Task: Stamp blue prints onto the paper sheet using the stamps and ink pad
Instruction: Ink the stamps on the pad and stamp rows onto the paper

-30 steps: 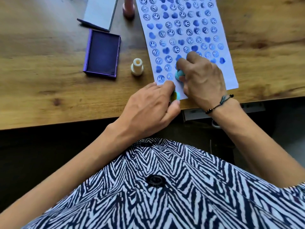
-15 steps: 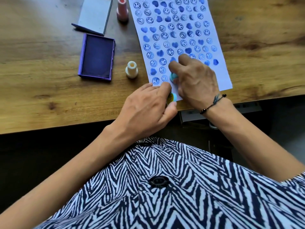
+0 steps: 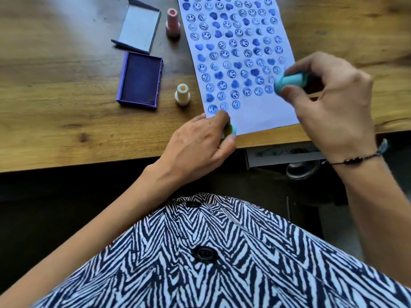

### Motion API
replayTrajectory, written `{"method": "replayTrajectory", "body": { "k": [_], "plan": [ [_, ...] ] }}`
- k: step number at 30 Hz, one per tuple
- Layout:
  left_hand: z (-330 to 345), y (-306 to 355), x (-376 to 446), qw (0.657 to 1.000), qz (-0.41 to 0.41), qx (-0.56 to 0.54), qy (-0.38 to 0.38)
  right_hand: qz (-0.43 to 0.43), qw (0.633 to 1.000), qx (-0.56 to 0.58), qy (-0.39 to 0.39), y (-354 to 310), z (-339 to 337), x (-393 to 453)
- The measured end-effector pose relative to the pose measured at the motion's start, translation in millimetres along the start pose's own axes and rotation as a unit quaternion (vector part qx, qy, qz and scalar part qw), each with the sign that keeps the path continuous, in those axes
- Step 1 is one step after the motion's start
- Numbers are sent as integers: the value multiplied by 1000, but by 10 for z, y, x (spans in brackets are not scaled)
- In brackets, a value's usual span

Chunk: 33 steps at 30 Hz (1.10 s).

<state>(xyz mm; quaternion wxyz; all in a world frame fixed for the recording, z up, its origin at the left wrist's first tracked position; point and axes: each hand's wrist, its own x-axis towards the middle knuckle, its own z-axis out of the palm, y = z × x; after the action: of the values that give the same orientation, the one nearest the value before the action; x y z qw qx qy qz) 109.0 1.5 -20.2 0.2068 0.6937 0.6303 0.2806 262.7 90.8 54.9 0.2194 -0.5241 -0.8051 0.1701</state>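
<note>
The white paper sheet (image 3: 264,117) lies on the wooden desk, covered with several blue smiley and heart prints. My right hand (image 3: 333,103) holds a light blue stamp (image 3: 289,82) sideways, lifted above the sheet's right edge. My left hand (image 3: 200,145) rests on the sheet's near left corner, fingers closed on a small blue and yellow stamp (image 3: 230,130) that is mostly hidden. The open purple ink pad (image 3: 140,80) sits left of the sheet.
A cream stamp (image 3: 182,94) stands between the ink pad and the sheet. A pink stamp (image 3: 172,23) stands further back, beside the ink pad's grey lid (image 3: 139,26). The desk's front edge (image 3: 89,164) runs just below my left hand.
My right hand has lifted the light blue stamp off the sheet and moved it right and up, turning it sideways. My left hand has stayed at the sheet's near corner.
</note>
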Motion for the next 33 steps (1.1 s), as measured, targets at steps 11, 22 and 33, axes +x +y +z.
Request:
{"method": "replayTrajectory", "body": {
  "k": [11, 22, 33],
  "plan": [
    [-54, 6, -190, 957, -139, -250, 53, 66, 989, 119, -51, -16, 208, -279],
    [-195, -65, -334, 717, -329, -572, 225, -102, 982, 130, -85, -918, 532, 319],
    [-404, -238, -484, 552, -321, -691, 339, -232, 948, -31, -215, -1283, 1421, 663]
  ]
}}
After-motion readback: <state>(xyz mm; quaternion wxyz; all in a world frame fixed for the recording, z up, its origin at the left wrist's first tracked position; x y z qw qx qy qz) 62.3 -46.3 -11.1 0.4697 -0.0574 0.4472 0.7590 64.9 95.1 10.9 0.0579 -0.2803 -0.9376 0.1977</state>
